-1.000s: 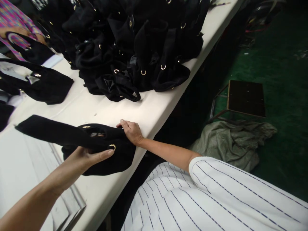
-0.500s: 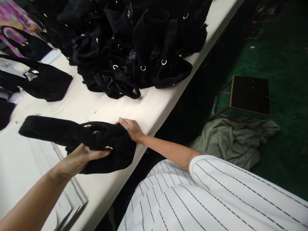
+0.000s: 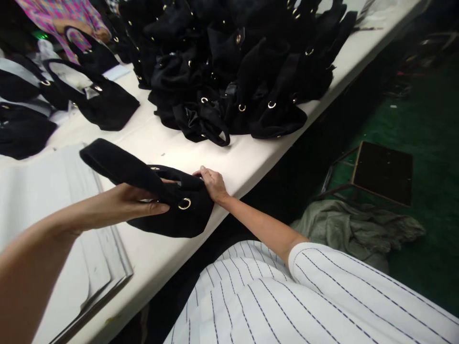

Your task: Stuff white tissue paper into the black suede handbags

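Note:
A black velvet bag point(image 3: 179, 217) with gold eyelets and a broad black strap point(image 3: 118, 165) lies near the front edge of the white table point(image 3: 247, 160). My left hand point(image 3: 134, 203) is closed round the bag's top where the strap joins, thumb beside a gold eyelet point(image 3: 184, 204). My right hand point(image 3: 213, 184) grips the bag's right upper edge, fingers curled over it. The strap sticks out to the left above a stack of white sheets.
A large heap of black bags point(image 3: 236, 62) fills the far table. More black bags point(image 3: 103, 98) lie at the left. White sheets point(image 3: 53, 200) are stacked at the near left. On the green floor stand a dark stool point(image 3: 382, 172) and crumpled grey cloth point(image 3: 355, 229). Another person's patterned sleeve point(image 3: 60, 12) shows at top left.
The view has shifted, so everything sits further right and higher. Both hands keep hold of the bag; my left hand has turned it so the gold eyelet faces me.

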`<action>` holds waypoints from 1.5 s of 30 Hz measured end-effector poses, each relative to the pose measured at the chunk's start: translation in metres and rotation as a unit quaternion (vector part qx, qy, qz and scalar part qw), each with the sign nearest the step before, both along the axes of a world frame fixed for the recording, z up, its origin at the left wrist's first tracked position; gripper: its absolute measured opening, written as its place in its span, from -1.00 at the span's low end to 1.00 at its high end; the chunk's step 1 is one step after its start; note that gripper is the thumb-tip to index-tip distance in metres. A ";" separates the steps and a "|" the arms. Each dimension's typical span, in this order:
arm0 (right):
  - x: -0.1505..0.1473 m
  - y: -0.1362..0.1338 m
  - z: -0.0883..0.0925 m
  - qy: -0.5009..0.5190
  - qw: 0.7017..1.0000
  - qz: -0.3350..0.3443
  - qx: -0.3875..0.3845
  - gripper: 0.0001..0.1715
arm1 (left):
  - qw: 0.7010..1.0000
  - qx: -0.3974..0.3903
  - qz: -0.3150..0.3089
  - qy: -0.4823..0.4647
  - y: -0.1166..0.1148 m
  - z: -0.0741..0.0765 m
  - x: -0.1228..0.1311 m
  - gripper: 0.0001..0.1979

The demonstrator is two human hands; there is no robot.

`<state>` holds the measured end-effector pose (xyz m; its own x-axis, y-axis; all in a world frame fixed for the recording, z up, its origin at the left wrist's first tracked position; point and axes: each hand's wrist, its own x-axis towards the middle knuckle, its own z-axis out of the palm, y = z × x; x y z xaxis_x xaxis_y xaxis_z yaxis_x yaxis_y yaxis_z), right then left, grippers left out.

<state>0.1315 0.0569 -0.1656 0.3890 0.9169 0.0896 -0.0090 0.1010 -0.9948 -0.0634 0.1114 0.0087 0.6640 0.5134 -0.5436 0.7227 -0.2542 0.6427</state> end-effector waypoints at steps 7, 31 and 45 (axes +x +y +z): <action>-0.005 -0.001 0.001 -0.011 1.000 0.000 -0.013 -0.43 | 0.947 0.270 -0.173 0.032 -0.016 -0.019 -0.034 -0.60; -0.009 0.051 0.116 -0.334 0.878 0.342 -0.025 -0.68 | 0.752 0.176 0.568 -0.284 -0.113 -0.084 -0.003 -0.59; -0.016 0.048 0.107 -0.336 0.876 0.340 -0.061 -0.42 | 0.739 0.330 0.495 -0.317 -0.124 -0.107 -0.012 -0.80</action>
<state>0.1156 0.1049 -0.0581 -0.3546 0.9347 -0.0263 0.5661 0.1922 -0.8016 -0.0749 -0.0123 -0.0983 -0.1996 0.9326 0.3006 0.3714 -0.2119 0.9040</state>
